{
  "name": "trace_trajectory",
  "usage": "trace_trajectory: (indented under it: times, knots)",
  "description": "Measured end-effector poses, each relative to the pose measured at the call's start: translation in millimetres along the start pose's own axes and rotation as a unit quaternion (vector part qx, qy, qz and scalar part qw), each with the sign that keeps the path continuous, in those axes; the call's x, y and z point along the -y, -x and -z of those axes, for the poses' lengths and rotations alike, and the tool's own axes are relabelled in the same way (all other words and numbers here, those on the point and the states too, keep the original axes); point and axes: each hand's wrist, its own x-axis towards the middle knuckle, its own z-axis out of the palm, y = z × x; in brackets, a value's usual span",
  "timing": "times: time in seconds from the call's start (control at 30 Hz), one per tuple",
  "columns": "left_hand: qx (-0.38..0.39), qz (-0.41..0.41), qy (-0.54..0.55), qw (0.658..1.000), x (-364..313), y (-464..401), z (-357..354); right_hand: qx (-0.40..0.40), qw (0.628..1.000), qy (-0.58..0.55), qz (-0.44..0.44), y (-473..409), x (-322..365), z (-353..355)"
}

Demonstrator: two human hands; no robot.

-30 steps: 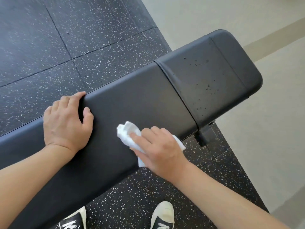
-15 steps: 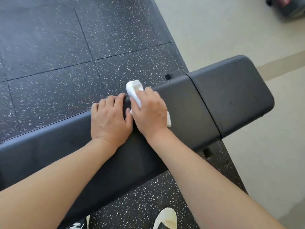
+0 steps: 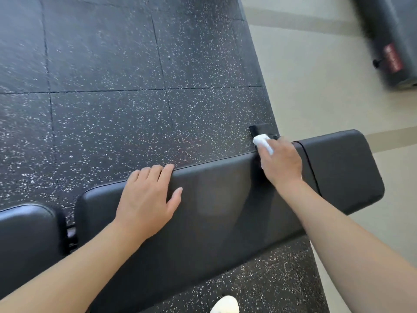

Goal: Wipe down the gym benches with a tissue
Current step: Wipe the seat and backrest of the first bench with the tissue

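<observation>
Speckled black rubber flooring (image 3: 117,105) met pale floor (image 3: 316,91) on the right, and a black padded bench (image 3: 214,213) ran across both. The right hand (image 3: 281,163) gripped a bunched white tissue (image 3: 262,142) at the bench's far edge, near the seam. The left hand (image 3: 146,199) lay flat on the pad, fingers relaxed over the far edge. A white shoe (image 3: 225,304) showed below.

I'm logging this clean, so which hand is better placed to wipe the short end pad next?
Right. The right hand already holds the white tissue beside the short black end pad; the left hand rests flat, farther away.
</observation>
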Motion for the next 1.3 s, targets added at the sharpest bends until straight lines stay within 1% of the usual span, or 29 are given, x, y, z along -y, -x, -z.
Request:
trace_trajectory:
  times: [0.1, 0.17, 0.23, 0.33, 0.37, 0.43, 0.53, 0.63, 0.7, 0.77, 0.87, 0.93, 1.0, 1.07, 1.1, 1.13, 1.17, 1.2, 1.23, 1.3]
  knots:
    - [-0.014, 0.007, 0.002, 1.000, 34.8, 20.7, 2.0, 0.011, 0.998, -0.004, 0.061, 24.6, 81.9, -6.5]
    - [-0.017, 0.026, 0.013, 0.999, 50.8, 32.9, 5.6, 0.008, 0.995, -0.047, 0.083, 50.7, 137.7, -7.1]
    - [-0.007, 0.068, 0.041, 0.997, 64.7, 46.3, 12.4, 0.009, 0.988, -0.112, 0.103, 78.4, 187.4, -9.1]
    - [0.005, 0.145, 0.109, 0.983, 79.7, 67.4, 19.0, 0.010, 0.978, -0.141, 0.153, 112.9, 252.0, -13.8]
    - [0.000, 0.161, 0.135, 0.978, 83.7, 73.2, 18.4, 0.013, 0.975, -0.147, 0.168, 120.9, 269.7, -16.0]
    - [-0.006, 0.166, 0.195, 0.967, 89.9, 78.9, 18.9, 0.017, 0.968, -0.155, 0.194, 130.1, 294.4, -18.6]
    - [-0.002, 0.191, 0.236, 0.953, 90.2, 76.5, 19.9, 0.031, 0.959, -0.162, 0.231, 130.0, 301.3, -21.4]
    - [-0.014, 0.229, 0.220, 0.948, 81.6, 71.9, 21.6, 0.039, 0.941, -0.181, 0.282, 123.6, 285.1, -18.7]
    - [-0.025, 0.224, 0.167, 0.960, 72.9, 65.5, 22.8, 0.031, 0.933, -0.188, 0.306, 114.8, 266.7, -16.4]
    - [-0.022, 0.206, 0.109, 0.972, 62.2, 51.6, 22.3, 0.009, 0.932, -0.189, 0.308, 99.7, 237.3, -17.1]
    - [0.016, 0.177, 0.030, 0.984, 30.6, 19.7, 20.2, -0.022, 0.945, -0.167, 0.282, 68.6, 170.6, -14.6]
    - [0.042, 0.152, 0.010, 0.987, 1.3, -7.0, 14.7, -0.036, 0.950, -0.147, 0.272, 44.8, 117.9, -12.3]
    - [0.047, 0.137, 0.008, 0.989, -34.5, -33.5, 6.5, -0.049, 0.957, -0.137, 0.251, 17.0, 61.7, -8.9]
    - [0.043, 0.132, 0.009, 0.990, -74.1, -59.5, -1.2, -0.042, 0.970, -0.104, 0.216, -15.0, 2.4, -5.9]
    - [0.040, 0.131, 0.008, 0.991, -93.6, -71.4, -5.1, -0.030, 0.978, -0.059, 0.198, -30.5, -28.7, -4.2]
    - [0.037, 0.130, 0.007, 0.991, -112.0, -82.5, -8.5, -0.014, 0.985, -0.025, 0.171, -44.1, -59.0, -2.7]
    - [0.038, 0.130, 0.004, 0.991, -127.7, -92.0, -11.4, -0.011, 0.990, -0.023, 0.135, -56.7, -85.2, -1.4]
    - [0.042, 0.132, 0.000, 0.990, -140.3, -99.9, -14.2, -0.016, 0.994, -0.036, 0.099, -65.9, -104.9, 0.9]
    - [0.046, 0.137, -0.004, 0.989, -149.4, -105.3, -16.5, -0.013, 0.996, -0.044, 0.081, -71.2, -116.3, 3.4]
    - [0.046, 0.151, -0.004, 0.987, -158.4, -110.5, -19.5, 0.016, 0.996, -0.040, 0.083, -72.0, -115.7, 4.6]
